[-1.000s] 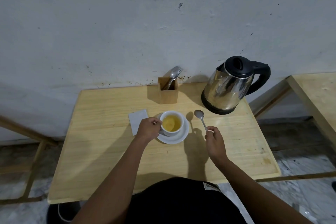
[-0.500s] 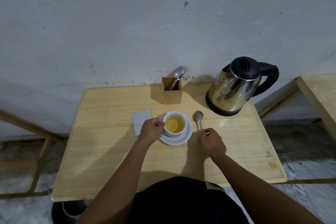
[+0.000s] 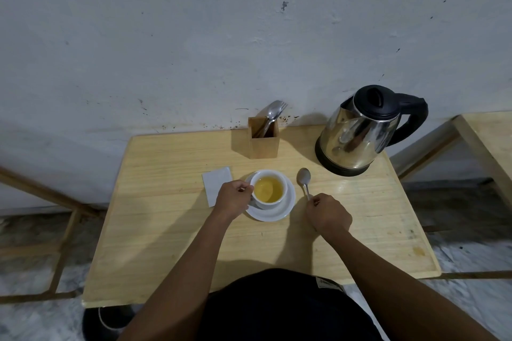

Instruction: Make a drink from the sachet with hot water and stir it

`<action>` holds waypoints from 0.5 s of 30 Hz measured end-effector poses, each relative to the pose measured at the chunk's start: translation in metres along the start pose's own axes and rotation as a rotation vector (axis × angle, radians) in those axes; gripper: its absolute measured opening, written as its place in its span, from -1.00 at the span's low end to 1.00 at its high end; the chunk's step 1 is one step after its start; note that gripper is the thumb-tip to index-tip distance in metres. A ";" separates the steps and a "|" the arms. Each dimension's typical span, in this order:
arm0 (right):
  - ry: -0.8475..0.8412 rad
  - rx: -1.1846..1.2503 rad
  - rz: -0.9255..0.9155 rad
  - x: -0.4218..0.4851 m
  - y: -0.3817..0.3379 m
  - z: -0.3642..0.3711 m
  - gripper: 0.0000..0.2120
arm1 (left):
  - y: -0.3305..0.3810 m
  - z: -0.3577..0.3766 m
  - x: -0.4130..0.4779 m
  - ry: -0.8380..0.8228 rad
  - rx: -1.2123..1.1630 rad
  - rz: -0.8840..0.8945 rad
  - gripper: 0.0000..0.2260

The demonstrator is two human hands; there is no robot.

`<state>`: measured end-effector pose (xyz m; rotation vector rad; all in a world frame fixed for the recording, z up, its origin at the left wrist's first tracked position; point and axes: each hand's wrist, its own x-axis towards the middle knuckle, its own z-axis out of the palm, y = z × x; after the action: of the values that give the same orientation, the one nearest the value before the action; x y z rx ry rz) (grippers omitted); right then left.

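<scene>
A white cup [image 3: 268, 202] with yellow liquid stands on a white saucer [image 3: 285, 210] in the middle of the wooden table [image 3: 166, 230]. My left hand [image 3: 234, 198] pinches the cup's handle on its left side. My right hand [image 3: 328, 212] grips the handle of a steel spoon [image 3: 304, 178], whose bowl lies low over the table just right of the saucer. A white sachet [image 3: 214, 184] lies flat left of the cup, partly under my left hand. The steel kettle [image 3: 360, 135] with a black lid stands at the back right.
A wooden holder [image 3: 263, 144] with cutlery stands behind the cup near the wall. A second wooden table [image 3: 493, 141] is at the far right. Wooden frame bars run along the floor on the left.
My right hand lowered the spoon toward the table right of the saucer. My left hand stayed on the cup's handle. The view shifted slightly.
</scene>
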<state>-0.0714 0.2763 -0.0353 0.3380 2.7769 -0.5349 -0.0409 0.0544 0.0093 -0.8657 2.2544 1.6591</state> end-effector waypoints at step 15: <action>-0.023 -0.004 -0.149 0.007 0.000 0.002 -0.85 | 0.004 -0.004 -0.001 0.002 -0.002 -0.012 -0.87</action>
<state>-0.0772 0.2767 -0.0390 0.1241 2.7950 -0.5643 -0.0419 0.0524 0.0145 -0.8798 2.2445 1.6565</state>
